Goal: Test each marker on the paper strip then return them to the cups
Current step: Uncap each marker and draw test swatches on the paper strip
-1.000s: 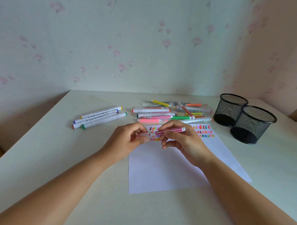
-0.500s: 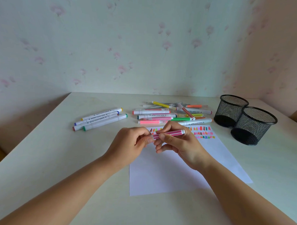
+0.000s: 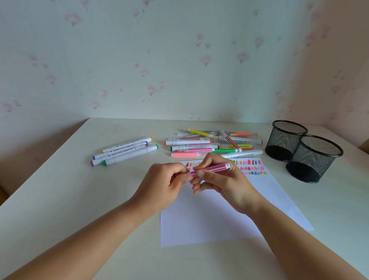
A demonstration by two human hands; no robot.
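Two hands hold one pink striped marker [image 3: 212, 169] above the paper [image 3: 208, 222]: the right hand [image 3: 228, 183] grips the barrel, and the left hand [image 3: 165, 181] pinches its left end. Colour swatches [image 3: 249, 167] line the sheet's far edge. Loose markers [image 3: 208, 143] lie toward the desk's [image 3: 52, 198] far edge. Mesh cups [image 3: 313, 163] stand near the far right corner.

The marker [image 3: 209, 169] is pink with white stripes. Cups [image 3: 312, 163] are black mesh. White paper [image 3: 208, 220] carries small swatches [image 3: 250, 167], seemingly pink, orange and green. Wall [image 3: 182, 66] shows faint pink flowers.
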